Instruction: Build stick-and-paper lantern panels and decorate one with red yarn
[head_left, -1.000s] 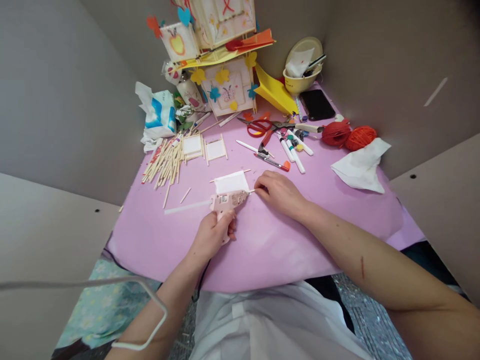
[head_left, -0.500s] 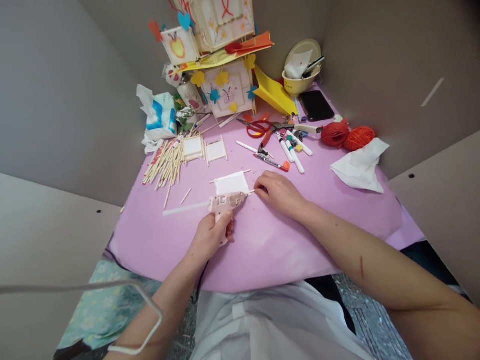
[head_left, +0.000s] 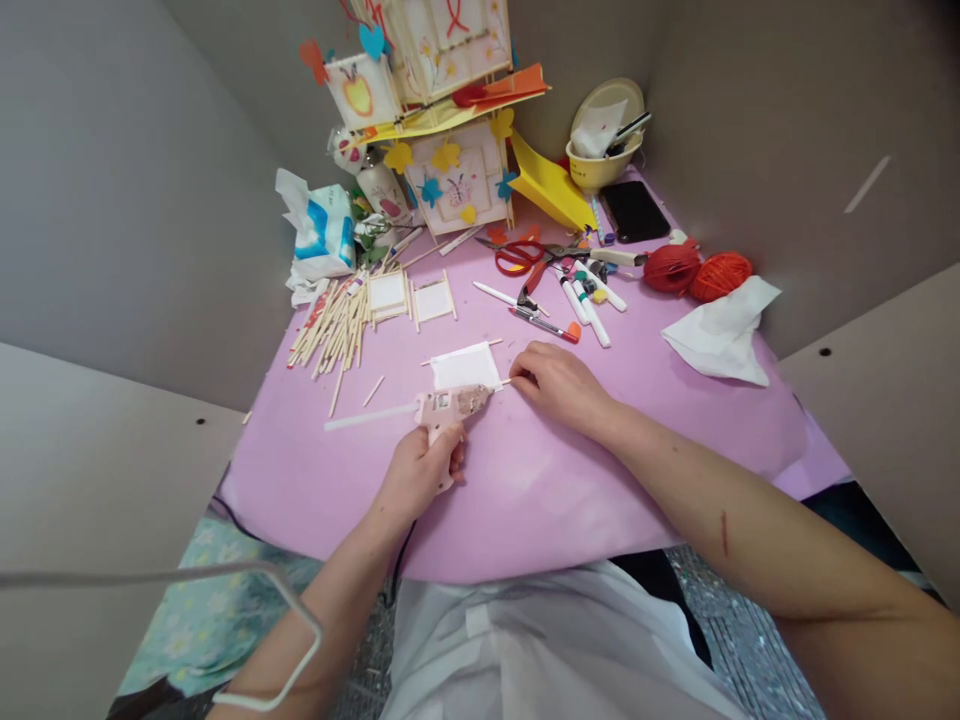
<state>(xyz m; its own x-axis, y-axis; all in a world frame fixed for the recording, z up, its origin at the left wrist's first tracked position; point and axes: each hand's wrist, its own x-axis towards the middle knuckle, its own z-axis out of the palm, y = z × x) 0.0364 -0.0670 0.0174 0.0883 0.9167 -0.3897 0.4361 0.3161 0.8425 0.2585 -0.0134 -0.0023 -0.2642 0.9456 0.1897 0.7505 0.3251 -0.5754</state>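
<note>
My left hand [head_left: 429, 462] is wrapped round the handle of a pink glue gun [head_left: 442, 402], a clear glue stick [head_left: 367, 418] jutting from its back. The gun's nozzle points right, at the lower right corner of a white panel [head_left: 465, 367] with thin sticks along its edges. In my right hand [head_left: 559, 385], fingertips pinch the end of a thin wooden stick [head_left: 506, 382] beside that corner. The panel lies flat on the pink tablecloth [head_left: 525, 500], its lower edge partly hidden by the gun.
Loose sticks [head_left: 330, 330] and two small stick frames [head_left: 433, 301] lie at the left. A decorated paper house [head_left: 457, 180] stands behind. Red scissors [head_left: 517, 258], markers [head_left: 592, 315], a phone [head_left: 634, 211], red yarn [head_left: 671, 268] and a tissue [head_left: 724, 330] are toward the right.
The glue gun in my left hand has shifted very slightly left, its nozzle a little back from the panel's corner. My right hand keeps nearly the same place.
</note>
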